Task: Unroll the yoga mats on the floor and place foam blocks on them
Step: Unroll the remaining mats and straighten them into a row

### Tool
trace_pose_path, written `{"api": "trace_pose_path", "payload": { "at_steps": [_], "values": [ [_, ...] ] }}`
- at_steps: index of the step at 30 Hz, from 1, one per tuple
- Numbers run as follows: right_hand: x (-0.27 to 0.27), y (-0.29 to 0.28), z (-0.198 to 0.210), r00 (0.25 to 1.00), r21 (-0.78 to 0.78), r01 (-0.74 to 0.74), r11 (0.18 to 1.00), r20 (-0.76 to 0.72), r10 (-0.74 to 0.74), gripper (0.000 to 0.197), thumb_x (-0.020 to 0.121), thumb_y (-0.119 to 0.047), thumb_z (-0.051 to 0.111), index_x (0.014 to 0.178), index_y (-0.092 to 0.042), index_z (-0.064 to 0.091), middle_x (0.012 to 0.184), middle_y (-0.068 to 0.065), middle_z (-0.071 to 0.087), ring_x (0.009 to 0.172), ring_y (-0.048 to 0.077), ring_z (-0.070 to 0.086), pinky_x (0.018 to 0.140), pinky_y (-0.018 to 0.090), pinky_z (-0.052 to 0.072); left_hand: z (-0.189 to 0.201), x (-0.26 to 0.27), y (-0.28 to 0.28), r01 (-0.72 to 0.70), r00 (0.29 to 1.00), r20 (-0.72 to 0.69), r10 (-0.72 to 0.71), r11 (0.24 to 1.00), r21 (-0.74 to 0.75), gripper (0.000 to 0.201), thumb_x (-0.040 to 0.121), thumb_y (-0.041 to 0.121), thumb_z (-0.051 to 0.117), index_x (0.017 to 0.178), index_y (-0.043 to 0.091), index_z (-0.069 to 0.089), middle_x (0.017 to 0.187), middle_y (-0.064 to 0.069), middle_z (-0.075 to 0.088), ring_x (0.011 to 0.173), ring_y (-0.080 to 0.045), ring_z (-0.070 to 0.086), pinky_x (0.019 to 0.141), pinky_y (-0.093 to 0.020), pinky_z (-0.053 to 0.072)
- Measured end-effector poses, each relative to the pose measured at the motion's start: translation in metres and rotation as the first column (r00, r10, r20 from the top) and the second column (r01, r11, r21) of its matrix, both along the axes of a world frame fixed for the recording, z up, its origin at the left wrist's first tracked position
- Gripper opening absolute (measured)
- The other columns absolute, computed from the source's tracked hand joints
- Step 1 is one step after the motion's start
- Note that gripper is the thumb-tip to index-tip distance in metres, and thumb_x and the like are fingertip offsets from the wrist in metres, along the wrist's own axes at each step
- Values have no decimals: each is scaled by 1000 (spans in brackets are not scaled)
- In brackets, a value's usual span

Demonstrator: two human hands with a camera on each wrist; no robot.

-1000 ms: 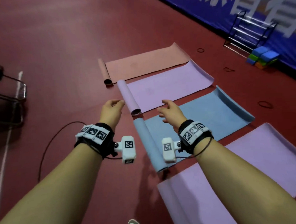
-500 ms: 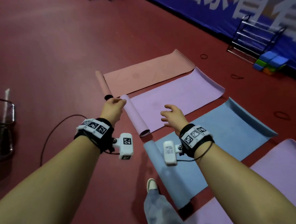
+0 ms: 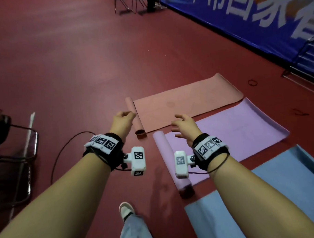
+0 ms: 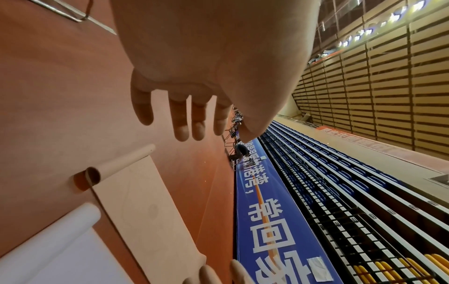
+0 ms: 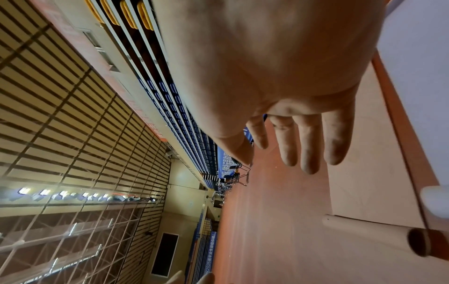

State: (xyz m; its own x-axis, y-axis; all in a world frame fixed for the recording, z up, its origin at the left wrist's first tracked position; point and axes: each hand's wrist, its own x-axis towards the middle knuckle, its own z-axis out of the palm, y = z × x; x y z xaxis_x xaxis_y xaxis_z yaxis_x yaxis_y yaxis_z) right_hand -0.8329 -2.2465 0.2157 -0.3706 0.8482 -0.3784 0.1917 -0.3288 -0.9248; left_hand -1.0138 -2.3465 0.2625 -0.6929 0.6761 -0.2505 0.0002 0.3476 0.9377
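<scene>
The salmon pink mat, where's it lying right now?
In the head view the salmon pink mat lies farthest out on the floor, just beyond the lilac mat, its rolled end by the left hand.

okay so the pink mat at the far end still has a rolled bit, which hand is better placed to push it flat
Left. The left hand hangs right beside the pink mat's roll, empty. The right hand is over that mat's flat part, farther from the roll.

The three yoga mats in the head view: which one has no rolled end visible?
The blue mat, nearest the person. The salmon-pink mat and the lilac mat each end in a rolled tube on the side toward the hands; no roll shows on the blue one.
</scene>
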Motion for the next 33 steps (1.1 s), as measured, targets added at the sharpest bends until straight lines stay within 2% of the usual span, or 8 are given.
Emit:
{"api": "trace_pose_path", "payload": {
  "at_steps": [5,8,12,17,20,24,31,33],
  "values": [
    [-144,76,-9,999,4,37,999,1,-37,39,94,-11,52,132,-15,49,108,8,62,87,20,61,71,32,48,-20,-144,75,49,998,52,-47,998,-41,30,97,25,57,123,10,57,108,-7,60,91,-21,57,65,-27,38],
    [-210,117,-8,996,-18,86,996,-29,-87,37,94,-11,53,130,-17,50,100,5,62,86,20,61,70,31,48,-18,-223,115,77,994,78,-72,995,-58,27,95,21,59,121,15,54,104,-4,61,87,-19,59,69,-30,41],
    [-280,175,-10,994,-10,104,994,15,-104,35,93,-14,55,128,-17,53,106,6,63,88,19,64,72,31,51,-6,-312,182,116,993,22,-115,991,-73,25,94,14,59,118,13,56,94,-2,61,77,-17,58,66,-29,41],
    [-349,265,-20,984,31,162,986,65,-164,36,92,-16,56,128,-18,55,111,5,63,102,23,66,84,38,54,-19,-389,296,211,977,-8,-213,975,-73,21,93,13,61,113,10,63,98,-7,61,80,-17,57,69,-29,44],
    [-391,328,-30,979,97,175,980,93,-184,36,92,-17,58,128,-18,56,103,1,64,102,23,66,89,43,53,-28,-425,372,249,966,-51,-252,967,-60,23,92,11,62,115,6,65,97,-7,62,78,-12,56,63,-23,42],
    [-442,423,-33,971,127,200,971,106,-214,37,91,-16,58,127,-19,57,103,1,64,100,21,66,95,42,53,-23,-475,468,270,962,-26,-273,959,-80,23,93,12,61,116,9,66,102,-6,65,92,-16,61,62,-22,40],
    [-511,567,-12,955,96,271,958,98,-280,32,92,-15,58,124,-19,57,110,5,63,98,22,65,80,34,53,-7,-561,623,305,950,-41,-311,946,-115,24,93,12,60,116,7,66,103,-7,65,93,-20,60,60,-24,38],
    [-525,607,-14,948,93,295,951,101,-303,32,92,-15,58,124,-20,58,111,4,63,101,22,65,80,34,53,-9,-582,673,343,936,-46,-349,934,-104,25,93,11,60,116,6,66,103,-8,65,92,-20,60,60,-25,38]
  ]
}}
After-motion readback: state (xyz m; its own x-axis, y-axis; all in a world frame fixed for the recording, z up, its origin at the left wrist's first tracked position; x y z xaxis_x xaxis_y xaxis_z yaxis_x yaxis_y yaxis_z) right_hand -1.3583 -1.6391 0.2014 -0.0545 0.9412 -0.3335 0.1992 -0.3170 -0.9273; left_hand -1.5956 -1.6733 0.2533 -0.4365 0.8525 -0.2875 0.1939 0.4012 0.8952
